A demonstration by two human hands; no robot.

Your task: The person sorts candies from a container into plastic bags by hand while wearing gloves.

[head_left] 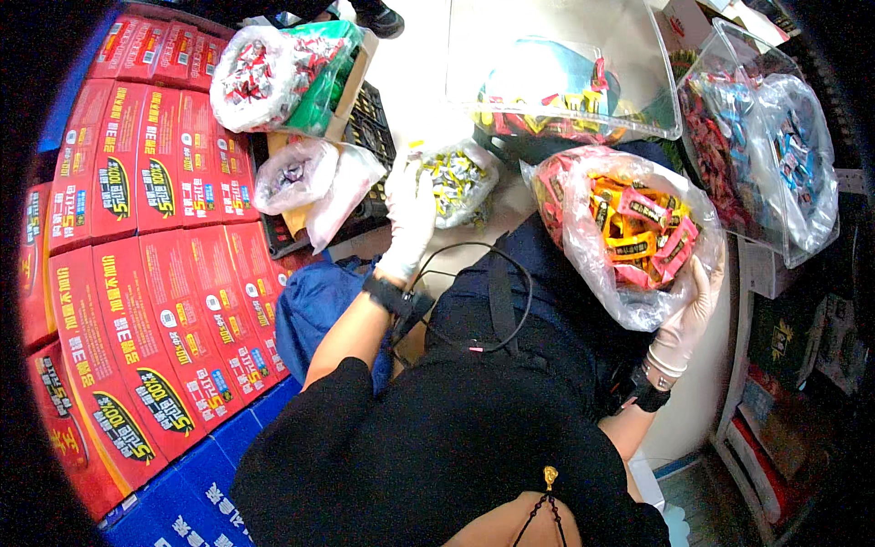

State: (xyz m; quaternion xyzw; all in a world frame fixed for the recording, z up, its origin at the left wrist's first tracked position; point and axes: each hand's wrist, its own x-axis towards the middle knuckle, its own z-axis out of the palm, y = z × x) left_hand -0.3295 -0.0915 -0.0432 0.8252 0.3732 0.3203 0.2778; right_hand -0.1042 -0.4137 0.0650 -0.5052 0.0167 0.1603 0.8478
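My right hand [685, 321], in a white glove, grips the near right rim of a clear plastic bag [629, 305]. Orange and pink wrapped candies [641, 239] fill that bag, its mouth facing up. My left hand [408, 214], gloved too, is at the left side of a smaller clear bag of yellow-and-silver wrapped candies [458, 185]. Its fingers point away from me and look closed; a small yellow bit shows at the fingertips, too small to name. Whether that hand also touches the bag's rim, I cannot tell.
Red printed boxes [182, 301] stand packed on the left. A black crate [369, 128] has a bag of red-and-white candies [253, 77] and a pinkish bag [296, 178] by it. Ahead is a clear bin [556, 91] with candies; blue candies [796, 150] are at right.
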